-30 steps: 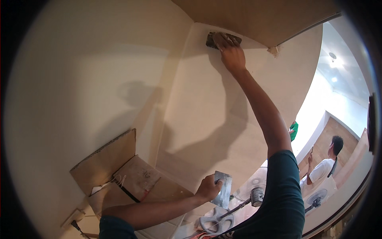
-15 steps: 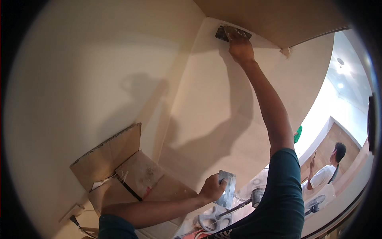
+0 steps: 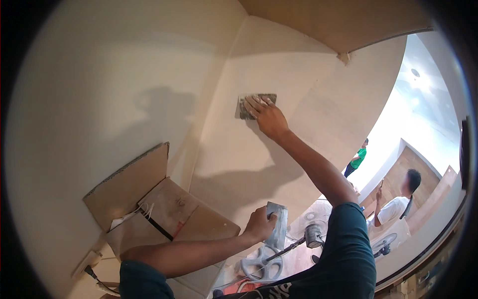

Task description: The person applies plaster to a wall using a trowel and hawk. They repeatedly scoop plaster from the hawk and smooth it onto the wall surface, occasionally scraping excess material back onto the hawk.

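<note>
My right hand [image 3: 271,118] is raised in front of me, its fingers spread over a wide putty knife [image 3: 243,110] smeared with dried filler. The blade lies against the pale wall [image 3: 294,70], some way below the ceiling and right of the corner. Lower down, near my body, my left hand [image 3: 259,226] is closed on a second flat metal putty knife [image 3: 281,230], held away from the wall with its blade pointing down. My arm's shadow falls across the wall under the right hand.
An open cardboard box [image 3: 209,222] stands at lower left, with a plug and cable [image 3: 90,271] beside it. Below my hands is a grey spoked base [image 3: 261,264] with a pole. At right are a fan [image 3: 386,244], a person in white [image 3: 393,209] and one in green [image 3: 357,159].
My right hand has come down and left with its putty knife, from just under the ceiling to the middle of the wall. My left hand keeps its hold. The view has shifted slightly.
</note>
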A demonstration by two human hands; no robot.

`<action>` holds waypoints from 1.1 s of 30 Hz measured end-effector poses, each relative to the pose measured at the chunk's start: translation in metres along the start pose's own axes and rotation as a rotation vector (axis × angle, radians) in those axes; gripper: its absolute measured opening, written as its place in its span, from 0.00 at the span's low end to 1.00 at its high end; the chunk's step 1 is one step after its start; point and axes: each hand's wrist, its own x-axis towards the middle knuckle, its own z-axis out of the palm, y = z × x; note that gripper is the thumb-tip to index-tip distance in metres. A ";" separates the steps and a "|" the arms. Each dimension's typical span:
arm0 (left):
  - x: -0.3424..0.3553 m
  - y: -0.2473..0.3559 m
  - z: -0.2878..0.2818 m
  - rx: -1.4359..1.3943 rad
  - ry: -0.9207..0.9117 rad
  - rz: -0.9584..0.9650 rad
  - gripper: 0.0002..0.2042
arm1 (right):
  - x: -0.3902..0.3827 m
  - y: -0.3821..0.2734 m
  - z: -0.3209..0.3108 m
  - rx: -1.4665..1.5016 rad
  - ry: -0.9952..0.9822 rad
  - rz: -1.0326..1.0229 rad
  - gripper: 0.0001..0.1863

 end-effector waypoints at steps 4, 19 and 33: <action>0.003 -0.012 0.004 0.004 0.057 0.037 0.16 | -0.003 0.009 -0.043 -0.048 0.052 0.039 0.29; 0.010 -0.019 0.007 0.002 0.101 0.063 0.15 | 0.110 0.137 -0.061 -0.395 0.427 0.191 0.23; 0.000 0.001 -0.002 -0.020 0.071 0.051 0.16 | 0.102 0.083 -0.039 -0.105 0.010 0.251 0.29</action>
